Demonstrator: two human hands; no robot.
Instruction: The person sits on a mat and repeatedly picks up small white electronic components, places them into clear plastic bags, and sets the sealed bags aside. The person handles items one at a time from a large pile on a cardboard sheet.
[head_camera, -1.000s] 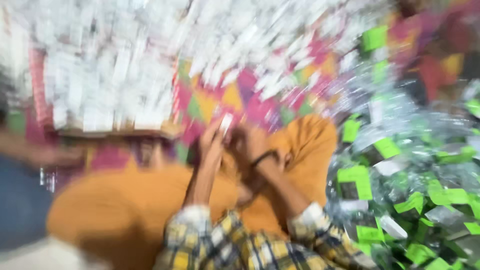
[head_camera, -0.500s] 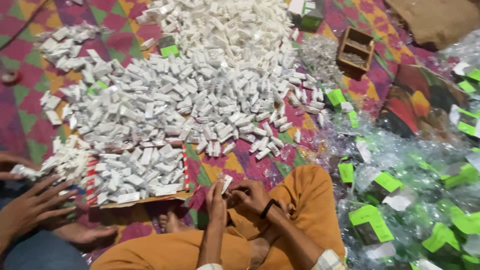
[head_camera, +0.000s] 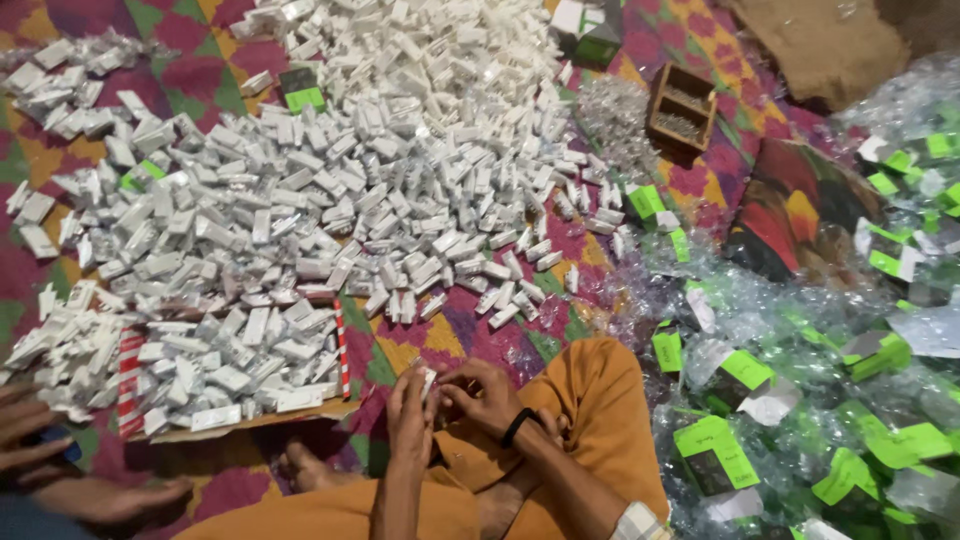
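I sit cross-legged in orange trousers on a patterned cloth. My left hand (head_camera: 412, 412) and my right hand (head_camera: 485, 392) meet over my lap, both gripping one small white plastic piece (head_camera: 428, 378). A black band circles my right wrist. Just ahead lies a flat cardboard tray (head_camera: 250, 418) with red-striped edges, loaded with several white plastic pieces. A large heap of the same white pieces (head_camera: 330, 170) spreads beyond it.
Clear plastic bags with green labels (head_camera: 800, 400) pile up on the right. A small wooden box (head_camera: 682, 106) stands at the back. Another person's hands (head_camera: 30, 440) rest at the lower left, and a foot (head_camera: 305, 465) shows near the tray.
The view has swung from a blurred tilt to a steady look down. My hands stay together on the small piece, shifting slightly.
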